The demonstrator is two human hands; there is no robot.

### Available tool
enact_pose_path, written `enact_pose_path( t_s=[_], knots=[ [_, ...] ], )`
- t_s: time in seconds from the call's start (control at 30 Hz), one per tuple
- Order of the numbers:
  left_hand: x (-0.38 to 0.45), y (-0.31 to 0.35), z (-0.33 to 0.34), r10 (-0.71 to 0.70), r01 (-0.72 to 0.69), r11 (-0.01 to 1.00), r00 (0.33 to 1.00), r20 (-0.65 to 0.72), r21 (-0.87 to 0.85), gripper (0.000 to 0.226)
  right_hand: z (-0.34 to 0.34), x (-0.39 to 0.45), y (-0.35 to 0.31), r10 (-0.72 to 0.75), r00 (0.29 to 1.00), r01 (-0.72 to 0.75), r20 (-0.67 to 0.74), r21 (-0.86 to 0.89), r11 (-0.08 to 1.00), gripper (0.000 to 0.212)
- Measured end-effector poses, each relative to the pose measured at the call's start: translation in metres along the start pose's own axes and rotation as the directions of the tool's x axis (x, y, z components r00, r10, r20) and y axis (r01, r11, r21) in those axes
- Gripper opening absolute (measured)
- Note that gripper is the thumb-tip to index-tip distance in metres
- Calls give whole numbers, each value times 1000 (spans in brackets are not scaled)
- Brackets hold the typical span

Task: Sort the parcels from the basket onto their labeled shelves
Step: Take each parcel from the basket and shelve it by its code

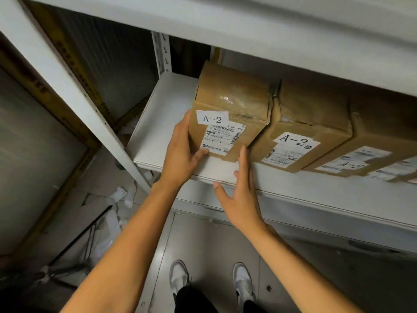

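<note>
Brown cardboard box marked A-2 sits on the white metal shelf, its right side against a second A-2 box, probably so same-label parcels line up in one row. Left hand presses the box's left face, fingers straight, thumb on the printed label. Right hand is spread flat at the lower right corner, holding nothing. Cardboard is creased, with glossy tape across the top.
</note>
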State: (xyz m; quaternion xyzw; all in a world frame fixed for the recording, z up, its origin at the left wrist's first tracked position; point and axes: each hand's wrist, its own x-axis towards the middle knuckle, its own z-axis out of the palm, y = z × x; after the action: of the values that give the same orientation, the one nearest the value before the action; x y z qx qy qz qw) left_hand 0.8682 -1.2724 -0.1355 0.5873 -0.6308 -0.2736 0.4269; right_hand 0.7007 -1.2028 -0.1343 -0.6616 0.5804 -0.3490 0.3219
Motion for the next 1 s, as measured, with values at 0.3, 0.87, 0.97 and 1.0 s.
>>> enact_pose_path(
  t_s=[0.3, 0.87, 0.97, 1.0],
  knots=[
    [-22, 28, -8, -102, 93, 994, 965, 243, 51, 107, -38, 7, -16, 127, 989, -115, 72, -155, 981, 91],
    [-62, 226, 142, 24, -623, 668, 564, 826, 406, 82, -247, -133, 29, 365, 918, -385, -154, -561, 733, 61],
    [-86, 288, 213, 138, -775, 574, 411, 901, 266, 82, -308, -188, 49, 436, 830, -558, -347, -524, 644, 62],
    [-99, 309, 237, 174, -810, 545, 360, 917, 215, 82, -328, -209, 54, 469, 786, -618, -402, -499, 607, 62]
  ],
)
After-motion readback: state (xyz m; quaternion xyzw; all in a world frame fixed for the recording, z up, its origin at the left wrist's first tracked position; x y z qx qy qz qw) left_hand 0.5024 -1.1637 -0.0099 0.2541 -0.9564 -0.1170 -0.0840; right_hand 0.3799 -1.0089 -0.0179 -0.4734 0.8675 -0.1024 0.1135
